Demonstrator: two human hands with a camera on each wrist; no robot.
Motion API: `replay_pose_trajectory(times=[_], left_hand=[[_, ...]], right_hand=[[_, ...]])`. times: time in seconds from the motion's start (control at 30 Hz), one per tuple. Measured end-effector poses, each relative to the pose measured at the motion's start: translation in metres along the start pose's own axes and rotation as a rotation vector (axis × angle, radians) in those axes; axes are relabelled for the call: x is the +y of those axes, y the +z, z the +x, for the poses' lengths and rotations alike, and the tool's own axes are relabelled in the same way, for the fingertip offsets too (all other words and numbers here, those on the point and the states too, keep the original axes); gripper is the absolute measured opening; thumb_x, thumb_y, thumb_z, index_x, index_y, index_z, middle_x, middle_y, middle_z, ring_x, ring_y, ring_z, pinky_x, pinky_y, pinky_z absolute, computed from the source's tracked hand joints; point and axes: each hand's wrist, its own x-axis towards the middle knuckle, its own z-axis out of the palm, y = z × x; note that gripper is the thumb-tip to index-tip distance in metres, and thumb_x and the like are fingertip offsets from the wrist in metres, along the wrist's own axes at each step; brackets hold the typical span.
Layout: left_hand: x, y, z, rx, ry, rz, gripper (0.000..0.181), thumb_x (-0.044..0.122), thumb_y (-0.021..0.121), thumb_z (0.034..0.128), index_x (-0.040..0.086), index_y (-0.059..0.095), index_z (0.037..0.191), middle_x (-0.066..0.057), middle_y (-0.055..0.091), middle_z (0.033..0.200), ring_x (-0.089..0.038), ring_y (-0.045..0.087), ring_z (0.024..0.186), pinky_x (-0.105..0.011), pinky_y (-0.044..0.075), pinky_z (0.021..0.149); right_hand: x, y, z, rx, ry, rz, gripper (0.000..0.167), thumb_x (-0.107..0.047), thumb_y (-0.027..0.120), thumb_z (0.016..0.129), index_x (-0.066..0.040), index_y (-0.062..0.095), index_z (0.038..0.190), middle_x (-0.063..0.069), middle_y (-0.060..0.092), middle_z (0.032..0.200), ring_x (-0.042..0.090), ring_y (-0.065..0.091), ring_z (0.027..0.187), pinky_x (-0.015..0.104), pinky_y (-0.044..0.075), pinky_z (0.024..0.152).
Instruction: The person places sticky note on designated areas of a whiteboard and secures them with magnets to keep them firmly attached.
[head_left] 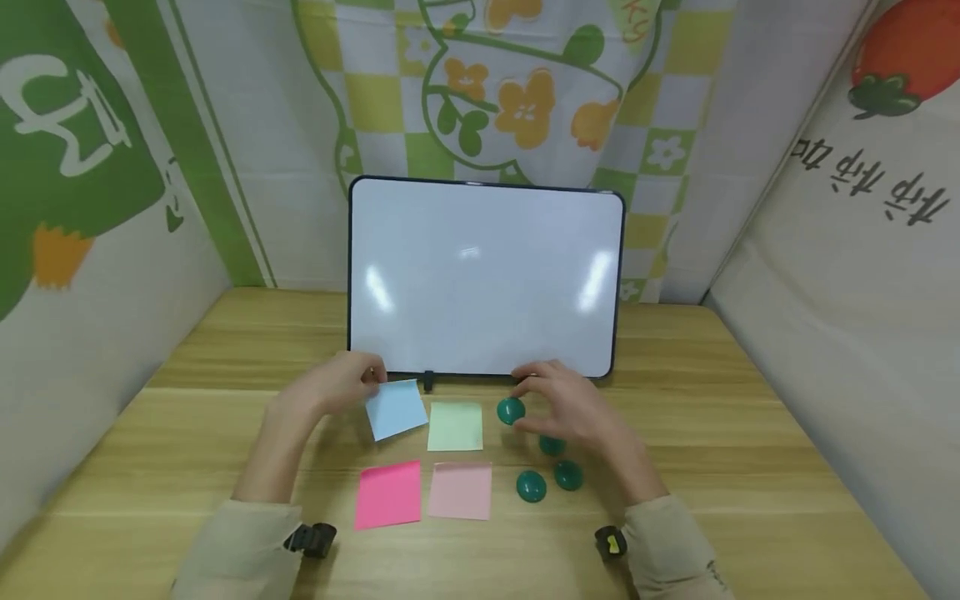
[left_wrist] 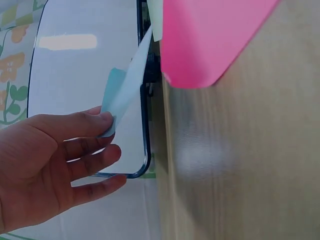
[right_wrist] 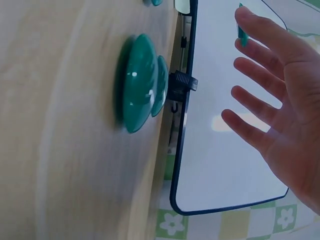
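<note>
My left hand (head_left: 336, 385) pinches the top left corner of a blue sticky note (head_left: 397, 409); in the left wrist view the thumb presses the blue note (left_wrist: 131, 82), its other fingers spread. Thumb and index finger of my right hand (head_left: 567, 404) are around a round green magnet (head_left: 511, 410), and in the right wrist view they pinch the magnet (right_wrist: 242, 29) by its edges. A whiteboard (head_left: 483, 275) stands upright behind both hands. Right of the blue note lies a green note (head_left: 455, 427).
Nearer the front lie a bright pink note (head_left: 388, 495) and a pale pink note (head_left: 461, 491). Other green magnets (head_left: 531, 486) lie to their right on the wooden table (head_left: 697, 467). A black stand clip (head_left: 428, 381) holds the board's lower edge. Printed curtains (head_left: 292, 150) surround the table.
</note>
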Motion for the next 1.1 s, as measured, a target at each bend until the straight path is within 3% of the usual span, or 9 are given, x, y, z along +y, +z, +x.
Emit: replay_pose_trajectory(times=[0.23,0.4,0.63,1.1], left_hand=[[0.009,-0.012,0.009,0.046,0.054,0.074,0.017,0.006,0.055,0.0944,0.005,0.067,0.107,-0.009,0.067,0.099,-0.021,0.06,0.088,-0.038,0.052,0.077],[0.019,-0.021,0.019,0.147,0.073,0.167,0.017,0.01,0.057,0.0947,0.009,0.068,0.107,-0.006,0.069,0.098,-0.02,0.062,0.085,-0.04,0.052,0.074],[0.021,-0.029,0.029,0.248,0.08,0.269,0.015,0.014,0.061,0.0957,0.012,0.07,0.108,-0.003,0.07,0.098,-0.02,0.064,0.086,-0.038,0.052,0.07],[0.023,-0.037,0.053,0.311,0.12,0.304,0.015,0.015,0.063,0.0962,0.014,0.071,0.109,-0.002,0.069,0.099,-0.019,0.064,0.083,-0.036,0.053,0.07]], right_hand=[[-0.003,-0.004,0.005,0.086,-0.051,-0.077,0.035,-0.041,0.079,0.083,-0.02,0.072,0.11,0.0,0.055,0.141,0.026,0.049,0.132,0.047,0.046,0.106],[-0.003,-0.006,0.006,0.151,-0.072,-0.102,0.035,-0.039,0.081,0.081,-0.018,0.073,0.108,0.001,0.057,0.139,0.026,0.05,0.132,0.049,0.046,0.106],[-0.005,-0.004,0.007,0.163,-0.088,-0.106,0.037,-0.038,0.082,0.08,-0.016,0.073,0.109,0.002,0.059,0.137,0.027,0.051,0.13,0.049,0.047,0.104],[-0.008,0.001,0.015,0.271,-0.127,-0.142,0.037,-0.038,0.082,0.08,-0.019,0.073,0.11,0.0,0.061,0.134,0.023,0.05,0.132,0.047,0.046,0.105]])
